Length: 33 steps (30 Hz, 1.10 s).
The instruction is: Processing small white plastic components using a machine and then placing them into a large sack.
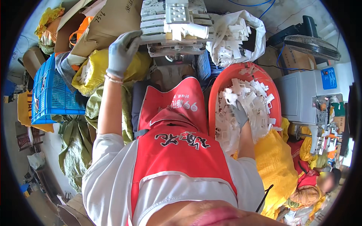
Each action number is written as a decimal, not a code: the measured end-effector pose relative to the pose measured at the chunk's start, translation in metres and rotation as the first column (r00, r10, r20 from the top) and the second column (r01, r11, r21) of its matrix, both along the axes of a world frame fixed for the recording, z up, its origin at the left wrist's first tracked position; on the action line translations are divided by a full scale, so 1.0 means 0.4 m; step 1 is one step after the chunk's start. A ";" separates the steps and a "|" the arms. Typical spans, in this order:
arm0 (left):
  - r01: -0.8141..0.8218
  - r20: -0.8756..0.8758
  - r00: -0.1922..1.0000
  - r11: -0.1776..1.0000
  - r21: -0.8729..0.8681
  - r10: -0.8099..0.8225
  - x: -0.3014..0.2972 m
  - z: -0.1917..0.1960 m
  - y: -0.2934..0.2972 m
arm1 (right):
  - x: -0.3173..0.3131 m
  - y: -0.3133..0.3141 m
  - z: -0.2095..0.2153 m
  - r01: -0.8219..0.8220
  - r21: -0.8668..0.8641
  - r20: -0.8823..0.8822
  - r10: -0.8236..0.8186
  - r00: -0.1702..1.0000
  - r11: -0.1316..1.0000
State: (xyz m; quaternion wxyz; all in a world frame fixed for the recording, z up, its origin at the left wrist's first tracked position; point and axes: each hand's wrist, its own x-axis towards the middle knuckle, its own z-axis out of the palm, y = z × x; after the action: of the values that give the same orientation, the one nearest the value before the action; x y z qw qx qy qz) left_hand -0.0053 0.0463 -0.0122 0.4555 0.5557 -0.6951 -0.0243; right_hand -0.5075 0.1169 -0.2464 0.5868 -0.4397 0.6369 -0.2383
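Red tub (223, 77), biggest item, sits at the person's right, heaped with white plastic parts (253, 91). Slatted worktop (149, 25) is straight ahead, left of and beyond the tub. Orange-yellow sack (275, 164) is against the tub's near end. Blue crate (48, 98) stands at far left, well apart from the tub. White bag (259, 28) holds more white pieces, just right of the worktop. White fixture (177, 13) is on top of the worktop.

Left hand (123, 54), grey glove: fingers loosely bent, tips at the worktop's left edge. Can't tell if it grips the edge; well apart from the tub. Right hand (239, 114), also gloved: inside the tub, fingers half curled over the heap, parts on both sides. White piece (229, 96) lies right at its fingertips, just beyond them; can't tell whether it's pinched or only touched.
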 end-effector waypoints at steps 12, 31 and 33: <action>0.253 0.144 0.954 0.963 0.092 -0.264 -0.076 0.022 -0.195 | 0.159 -0.071 0.292 0.243 -0.391 0.443 -0.049 0.895 0.888; -0.353 -0.227 0.886 0.905 0.235 0.405 0.265 -0.226 0.316 | 0.522 -0.455 0.549 -0.609 -0.793 -0.598 0.165 0.785 0.022; -0.395 -0.256 0.835 0.854 0.338 0.488 0.281 -0.259 0.361 | 0.473 -0.421 0.561 -0.536 -0.844 -0.533 0.078 0.843 0.016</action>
State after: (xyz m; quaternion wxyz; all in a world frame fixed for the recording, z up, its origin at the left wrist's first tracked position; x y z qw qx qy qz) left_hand 0.1069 0.1907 -0.1159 0.4786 0.7469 -0.4493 -0.1057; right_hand -0.3182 -0.0516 -0.0220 0.0566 -0.8768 0.2853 -0.3829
